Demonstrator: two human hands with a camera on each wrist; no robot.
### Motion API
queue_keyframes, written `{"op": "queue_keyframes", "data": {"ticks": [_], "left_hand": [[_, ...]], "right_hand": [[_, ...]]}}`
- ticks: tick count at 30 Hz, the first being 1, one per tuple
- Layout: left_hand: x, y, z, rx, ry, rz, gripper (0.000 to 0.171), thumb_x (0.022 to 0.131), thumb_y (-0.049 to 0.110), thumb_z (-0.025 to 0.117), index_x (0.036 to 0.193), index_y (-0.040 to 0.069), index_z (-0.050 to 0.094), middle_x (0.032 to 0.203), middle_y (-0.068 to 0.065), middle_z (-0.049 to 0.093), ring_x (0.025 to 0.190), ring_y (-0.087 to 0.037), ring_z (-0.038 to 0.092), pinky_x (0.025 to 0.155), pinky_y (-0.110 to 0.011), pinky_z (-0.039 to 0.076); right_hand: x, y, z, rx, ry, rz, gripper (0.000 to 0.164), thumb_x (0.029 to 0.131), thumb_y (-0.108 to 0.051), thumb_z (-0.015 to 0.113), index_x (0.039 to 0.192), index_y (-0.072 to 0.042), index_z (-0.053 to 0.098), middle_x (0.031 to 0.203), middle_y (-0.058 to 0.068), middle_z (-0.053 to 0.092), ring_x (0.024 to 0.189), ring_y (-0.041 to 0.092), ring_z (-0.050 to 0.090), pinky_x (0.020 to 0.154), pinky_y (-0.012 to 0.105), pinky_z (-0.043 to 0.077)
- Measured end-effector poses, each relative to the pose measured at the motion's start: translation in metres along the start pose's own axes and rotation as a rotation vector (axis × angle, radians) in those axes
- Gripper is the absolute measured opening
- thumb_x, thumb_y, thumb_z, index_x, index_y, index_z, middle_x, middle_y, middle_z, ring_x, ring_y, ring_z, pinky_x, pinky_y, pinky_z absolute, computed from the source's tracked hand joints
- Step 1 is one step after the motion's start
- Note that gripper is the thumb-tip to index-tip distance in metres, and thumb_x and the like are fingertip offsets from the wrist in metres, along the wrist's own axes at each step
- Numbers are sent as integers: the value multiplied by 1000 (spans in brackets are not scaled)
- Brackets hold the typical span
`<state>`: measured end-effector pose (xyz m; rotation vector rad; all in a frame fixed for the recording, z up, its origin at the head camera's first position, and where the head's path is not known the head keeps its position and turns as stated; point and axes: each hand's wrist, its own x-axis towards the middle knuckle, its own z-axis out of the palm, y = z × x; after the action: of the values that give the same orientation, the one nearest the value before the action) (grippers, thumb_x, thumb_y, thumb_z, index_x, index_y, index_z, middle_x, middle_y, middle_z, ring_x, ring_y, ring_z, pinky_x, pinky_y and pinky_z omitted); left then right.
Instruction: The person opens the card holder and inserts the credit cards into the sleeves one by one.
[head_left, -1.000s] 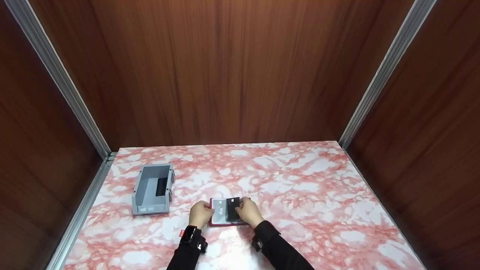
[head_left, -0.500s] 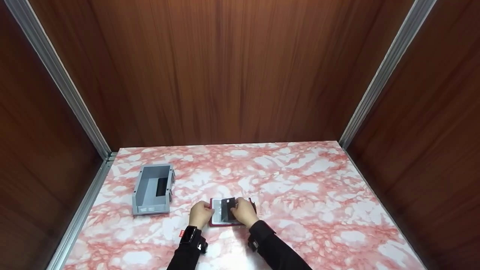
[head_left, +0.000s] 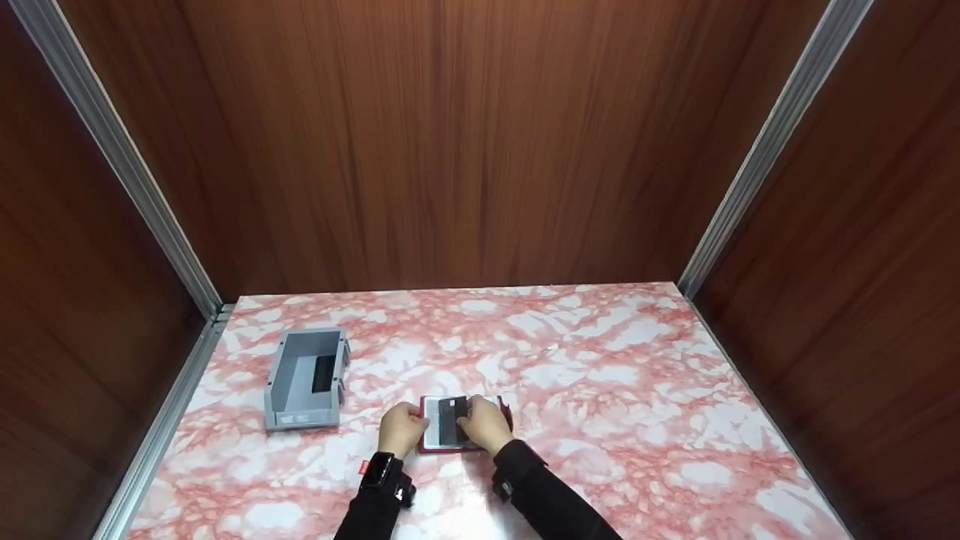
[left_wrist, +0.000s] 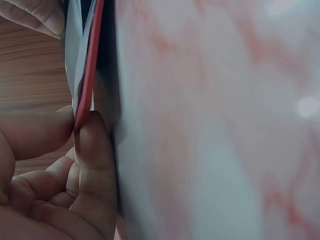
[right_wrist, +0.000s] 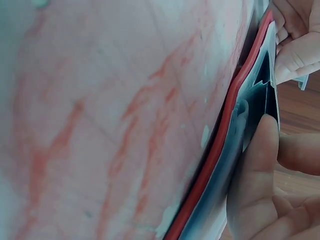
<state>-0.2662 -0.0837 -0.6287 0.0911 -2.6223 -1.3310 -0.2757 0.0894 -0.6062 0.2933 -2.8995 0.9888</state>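
Note:
An open red card holder (head_left: 435,450) with clear plastic sleeves lies near the front of the table. My left hand (head_left: 401,429) pinches its left edge between thumb and finger; the left wrist view shows the red cover (left_wrist: 90,70) between those fingertips. In my right hand (head_left: 487,425) a black card (head_left: 448,421) with a small light square is pinched at its right side. The card lies at the middle of the holder, its left part looking greyer, as if behind a clear sleeve. The right hand covers most of the holder's right half.
A grey plastic bin (head_left: 300,420) stands to the left, with a black flat thing (head_left: 322,373) inside against its right wall. Brown wood-grain panels (head_left: 450,150) enclose the pink-and-white marbled table (head_left: 600,360) at the back and sides.
My right hand has moved left with the black card, which now sits further left and more upright over the holder. The left hand has kept its hold and place.

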Motion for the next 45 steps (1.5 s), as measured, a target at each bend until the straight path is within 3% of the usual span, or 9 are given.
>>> {"op": "queue_keyframes", "data": {"ticks": [8, 20, 33, 45], "left_hand": [[0, 1, 0, -11, -5, -10, 15, 76, 4, 73, 86, -5, 69, 72, -8, 68, 69, -24, 64, 68, -40, 52], [2, -1, 3, -13, -19, -25, 14, 76, 5, 75, 86, -4, 69, 73, -8, 68, 70, -24, 64, 69, -40, 51], [3, -2, 2, -12, -18, -17, 15, 76, 6, 74, 85, -4, 69, 73, -8, 68, 70, -24, 64, 69, -40, 52], [1, -1, 0, 3, -16, -19, 11, 74, 7, 72, 80, -1, 69, 72, -7, 67, 71, -25, 62, 70, -41, 51]], "right_hand": [[2, -3, 0, -59, 4, -48, 19, 78, -10, 79, 83, 0, 63, 77, 14, 66, 76, 32, 65, 71, 44, 52], [1, -8, 2, -74, -43, -27, 17, 81, -7, 73, 93, 3, 67, 85, 16, 69, 81, 31, 66, 72, 44, 53], [-2, -6, -3, -90, -44, -153, 16, 83, -3, 71, 95, 7, 68, 85, 17, 69, 84, 32, 67, 76, 41, 53], [-3, 2, -16, -134, 56, -244, 16, 84, -1, 70, 99, 5, 69, 80, 11, 67, 82, 31, 66, 77, 42, 52]]}}
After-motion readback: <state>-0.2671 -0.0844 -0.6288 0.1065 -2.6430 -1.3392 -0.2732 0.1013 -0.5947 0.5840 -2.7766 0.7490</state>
